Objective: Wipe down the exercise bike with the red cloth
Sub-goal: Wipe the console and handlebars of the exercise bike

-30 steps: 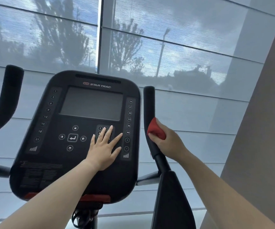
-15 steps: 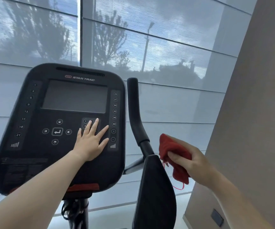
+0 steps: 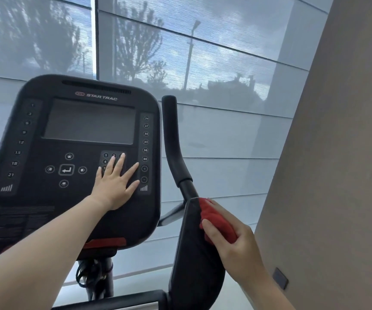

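Observation:
The exercise bike's black console (image 3: 68,153) fills the left half of the view, its screen dark. My left hand (image 3: 115,182) lies flat on the console's keypad, fingers spread, holding nothing. To the right rises the black right handlebar (image 3: 174,144), and below it sits a black padded arm rest (image 3: 194,253). My right hand (image 3: 232,245) grips the bunched red cloth (image 3: 216,222) and presses it against the upper right edge of that pad.
A beige wall (image 3: 337,153) stands close on the right, with a small dark plate (image 3: 280,278) low on it. Behind the bike is a window with a translucent grey blind (image 3: 203,63). Cables (image 3: 91,276) hang under the console on the post.
My right hand left the handlebar grip with the cloth, swung out to the right, then came down onto the top of the arm pad. My left hand stayed on the keypad.

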### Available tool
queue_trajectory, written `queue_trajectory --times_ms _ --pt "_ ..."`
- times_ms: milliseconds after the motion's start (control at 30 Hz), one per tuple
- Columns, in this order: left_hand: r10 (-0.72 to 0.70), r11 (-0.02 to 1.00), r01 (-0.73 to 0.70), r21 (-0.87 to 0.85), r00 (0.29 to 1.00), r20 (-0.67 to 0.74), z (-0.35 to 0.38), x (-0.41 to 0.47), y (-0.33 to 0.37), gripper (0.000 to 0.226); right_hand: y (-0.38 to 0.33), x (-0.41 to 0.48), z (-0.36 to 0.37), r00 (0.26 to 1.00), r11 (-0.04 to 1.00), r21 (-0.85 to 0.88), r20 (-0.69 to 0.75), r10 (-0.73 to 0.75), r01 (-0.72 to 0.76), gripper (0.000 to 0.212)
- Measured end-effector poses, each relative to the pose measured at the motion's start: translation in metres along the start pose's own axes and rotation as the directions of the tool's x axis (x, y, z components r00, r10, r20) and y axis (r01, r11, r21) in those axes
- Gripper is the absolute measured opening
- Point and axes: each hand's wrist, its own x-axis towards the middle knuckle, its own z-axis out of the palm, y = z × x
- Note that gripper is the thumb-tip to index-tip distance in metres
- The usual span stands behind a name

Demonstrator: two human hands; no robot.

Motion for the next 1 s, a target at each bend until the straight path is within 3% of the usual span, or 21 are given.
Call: queue_trajectory --times_ms 167,300,500,700,867,1000 --pt "0.001 1.000 -0.001 0.010 1.000 0.005 -0.002 -0.001 0.001 0.058 -0.008 0.013 0.005 0.999 0.996 -0.091 -0.024 -0.024 0.021 0.027" --pt "0.007 1.000 -0.007 0.012 1.000 0.005 -0.002 -0.002 0.001 0.058 -0.009 0.011 0.000 0.996 0.979 -0.188 0.058 -0.075 0.084 0.030" --pt "0.012 1.000 -0.012 0.017 1.000 0.007 -0.001 -0.001 -0.001 0.058 -0.027 0.037 -0.002 0.981 0.960 -0.207 0.080 -0.176 0.189 0.032" --pt "0.016 1.000 -0.016 -0.003 1.000 0.009 -0.003 -0.001 0.000 0.057 -0.026 0.038 0.016 0.902 0.763 -0.503 0.353 -0.247 0.406 0.026" --pt "0.012 1.000 -0.012 0.004 1.000 0.016 -0.001 -0.002 -0.001 0.057 -0.031 0.022 0.012 0.832 0.710 -0.483 0.485 -0.271 0.513 0.024" --pt "0.002 1.000 -0.001 -0.022 1.000 0.028 -0.003 -0.002 0.000 0.057 -0.029 0.012 0.013 0.846 0.721 -0.473 0.436 -0.308 0.506 0.032"
